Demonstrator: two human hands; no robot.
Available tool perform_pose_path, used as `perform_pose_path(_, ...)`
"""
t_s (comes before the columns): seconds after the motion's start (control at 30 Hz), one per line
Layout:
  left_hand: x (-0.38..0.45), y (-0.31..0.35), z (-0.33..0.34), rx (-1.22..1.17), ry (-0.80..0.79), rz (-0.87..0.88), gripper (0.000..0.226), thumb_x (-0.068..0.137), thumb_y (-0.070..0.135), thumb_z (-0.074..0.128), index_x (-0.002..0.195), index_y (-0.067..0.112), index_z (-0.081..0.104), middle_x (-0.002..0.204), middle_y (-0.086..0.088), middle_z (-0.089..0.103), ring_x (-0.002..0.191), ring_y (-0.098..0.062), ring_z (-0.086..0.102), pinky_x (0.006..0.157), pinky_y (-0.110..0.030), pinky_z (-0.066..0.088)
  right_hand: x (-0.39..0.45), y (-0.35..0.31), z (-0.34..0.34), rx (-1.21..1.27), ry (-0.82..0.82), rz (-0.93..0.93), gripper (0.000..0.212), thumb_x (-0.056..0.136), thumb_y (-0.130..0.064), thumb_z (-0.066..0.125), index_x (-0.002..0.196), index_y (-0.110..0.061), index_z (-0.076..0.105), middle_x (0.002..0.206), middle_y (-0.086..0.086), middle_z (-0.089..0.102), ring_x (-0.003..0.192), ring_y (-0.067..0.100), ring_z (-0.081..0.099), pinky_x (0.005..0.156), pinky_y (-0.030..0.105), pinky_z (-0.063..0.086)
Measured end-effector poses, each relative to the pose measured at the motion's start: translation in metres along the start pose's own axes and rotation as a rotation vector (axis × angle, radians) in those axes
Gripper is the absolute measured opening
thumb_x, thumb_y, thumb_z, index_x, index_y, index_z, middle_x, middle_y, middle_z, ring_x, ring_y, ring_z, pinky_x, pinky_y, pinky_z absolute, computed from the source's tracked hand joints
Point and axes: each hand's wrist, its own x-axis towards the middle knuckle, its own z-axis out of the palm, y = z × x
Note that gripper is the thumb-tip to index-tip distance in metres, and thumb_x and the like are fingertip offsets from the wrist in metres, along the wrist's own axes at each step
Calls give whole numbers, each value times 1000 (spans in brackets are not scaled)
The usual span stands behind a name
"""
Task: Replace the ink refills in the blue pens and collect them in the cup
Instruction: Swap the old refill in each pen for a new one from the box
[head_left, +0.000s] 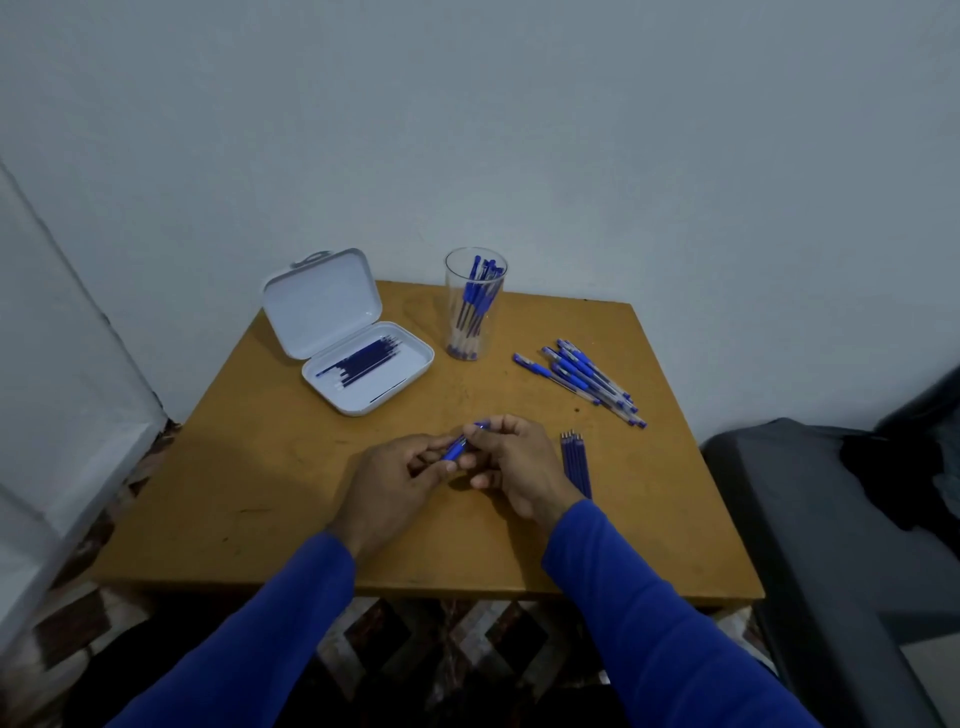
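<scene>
Over the middle of the wooden table, both my hands hold one blue pen. My left hand grips its lower blue part. My right hand pinches its upper end with thumb and forefinger. A clear cup at the back holds several blue pens. A pile of blue pens lies at the right. A few dark refills lie side by side just right of my right hand. An open white case at the back left holds several more refills.
The table stands against a pale wall. A dark grey seat with dark cloth on it is close to the table's right edge. A patterned floor shows below the front edge.
</scene>
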Motion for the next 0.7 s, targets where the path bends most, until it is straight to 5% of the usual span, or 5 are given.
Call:
perform_pose_path(0.13,3,-5,-2,0,-8,-27,27,91,24,73,117,33,72,90,16,71,85,-3,64,79,-24,55,-1,2,-1,23,-25,-4,31,94,-9,71,118,6,60,85,17,75,63,17,70,45,23,55)
perform_pose_path(0.7,2,0,-6,-71,-61,-72,8,94,27,70,95,27,78,80,9,73,73,-4,65,66,-19,50,-2,9,-6,31,-137,-56,27,98,-9,63,120,6,60,92,18,75,75,20,73,54,23,58)
